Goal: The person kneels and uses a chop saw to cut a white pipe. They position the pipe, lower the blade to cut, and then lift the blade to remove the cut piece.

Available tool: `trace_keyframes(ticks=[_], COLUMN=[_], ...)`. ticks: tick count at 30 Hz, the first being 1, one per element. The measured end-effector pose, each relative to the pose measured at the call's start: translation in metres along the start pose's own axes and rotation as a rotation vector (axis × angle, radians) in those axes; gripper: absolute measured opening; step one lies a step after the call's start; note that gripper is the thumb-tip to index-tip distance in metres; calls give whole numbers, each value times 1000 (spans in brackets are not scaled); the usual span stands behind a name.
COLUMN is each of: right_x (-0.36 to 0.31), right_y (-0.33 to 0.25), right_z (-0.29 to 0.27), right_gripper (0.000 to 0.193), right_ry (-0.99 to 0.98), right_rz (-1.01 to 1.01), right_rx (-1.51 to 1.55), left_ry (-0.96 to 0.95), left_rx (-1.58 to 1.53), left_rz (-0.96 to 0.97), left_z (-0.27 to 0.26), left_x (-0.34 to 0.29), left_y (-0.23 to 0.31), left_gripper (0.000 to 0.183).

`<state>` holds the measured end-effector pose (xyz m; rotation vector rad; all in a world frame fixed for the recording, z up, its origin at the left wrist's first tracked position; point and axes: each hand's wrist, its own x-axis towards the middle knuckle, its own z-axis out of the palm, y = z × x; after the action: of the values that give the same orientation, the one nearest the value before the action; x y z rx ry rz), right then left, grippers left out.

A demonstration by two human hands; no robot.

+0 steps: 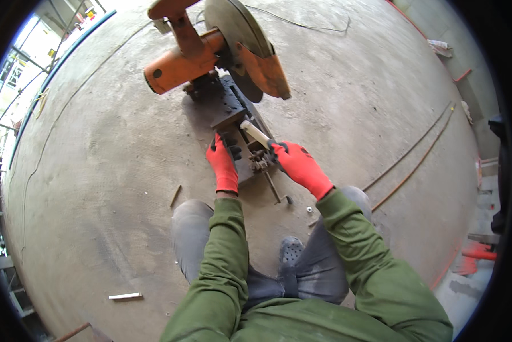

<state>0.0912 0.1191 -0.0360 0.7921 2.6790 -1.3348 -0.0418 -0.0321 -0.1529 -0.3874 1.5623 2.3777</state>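
Note:
An orange cut-off saw [181, 71] with a large round blade guard [239, 25] stands in front of me on a dark metal base [207, 105]. My right hand [297, 163], in a red glove with dark fingertips, is closed round a short, pale, straight piece of tube or bar [255, 133]. Its far end points up and left, over the saw's base below the blade. My left hand [224, 161], gloved alike, is at the near left edge of the base. Its fingers are partly bent and apart, with nothing visible in them. Between the hands sits the clamp screw [260, 161] with its crank [280, 198].
Another short pale piece [125, 296] lies on the concrete floor at lower left. A small rusty rod [176, 195] is left of the saw. Two long thin rods [413, 162] lie to the right. A cable [53, 128] runs along the left; a small ring [309, 210] lies near my knee.

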Motion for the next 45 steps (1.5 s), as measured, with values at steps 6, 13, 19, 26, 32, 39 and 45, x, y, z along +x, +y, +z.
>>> trace_keyframes(ticks=[6, 13, 19, 26, 32, 39, 45], right_x=[-28, -42, -45, -43, -49, -58, -57], right_y=[-7, -30, -32, -26, -27, -24, -26], right_z=[-19, -29, -18, -18, -18, -30, -30], right_gripper=[43, 38, 39, 49, 65, 66, 65], right_ry=[-152, -259, -326, -318, -385, -492, -587], right_rz=[-57, -84, -102, -113, -160, -152, -187], right_rx=[-71, 92, 30, -132, -235, -216, -270], left_ry=[215, -76, -207, 38, 265, 367, 368], left_rx=[108, 935, 1014, 894, 870, 716, 852], left_rz=[782, 1204, 833, 1234, 1201, 1193, 1122], left_z=[-20, 62, 84, 111, 106, 134, 132], left_x=[51, 58, 88, 102, 113, 105, 101], left_y=[90, 306, 321, 274, 255, 244, 258], left_gripper=[35, 73, 57, 38, 37, 41, 47])
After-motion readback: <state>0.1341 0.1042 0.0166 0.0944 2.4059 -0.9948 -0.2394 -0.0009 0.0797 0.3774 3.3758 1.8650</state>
